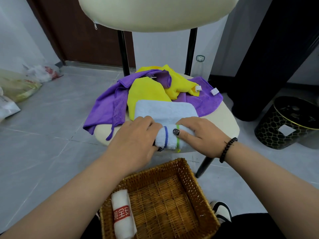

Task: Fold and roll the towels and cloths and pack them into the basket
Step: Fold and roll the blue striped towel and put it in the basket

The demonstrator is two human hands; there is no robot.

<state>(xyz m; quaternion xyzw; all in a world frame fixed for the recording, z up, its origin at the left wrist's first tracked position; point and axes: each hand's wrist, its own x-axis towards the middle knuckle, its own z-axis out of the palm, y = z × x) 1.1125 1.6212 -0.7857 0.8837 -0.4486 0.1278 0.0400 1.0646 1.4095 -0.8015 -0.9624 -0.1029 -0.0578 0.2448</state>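
A person rolls a pale blue towel (165,116) on a cream chair seat (222,125), both hands wrapped over the rolled end nearest the body. The left hand (134,135) curls round the roll beside a blue stripe; the right hand (202,133) curls over it by a green stripe, thumb laid on top. The unrolled part lies flat just beyond the fingers. The terry looks soft, light and springy, likely to loosen if let go, so a grip across the roll's full width, near both ends, would probably keep it tight. Beyond the hands, purple cloths (107,104) and yellow cloths (146,90) lie heaped and unfolded. Below the wrists, near the person's lap, a wicker basket (195,185) holds one rolled white towel (122,216) with a red label, set against its left wall; the rest of its woven floor is bare.
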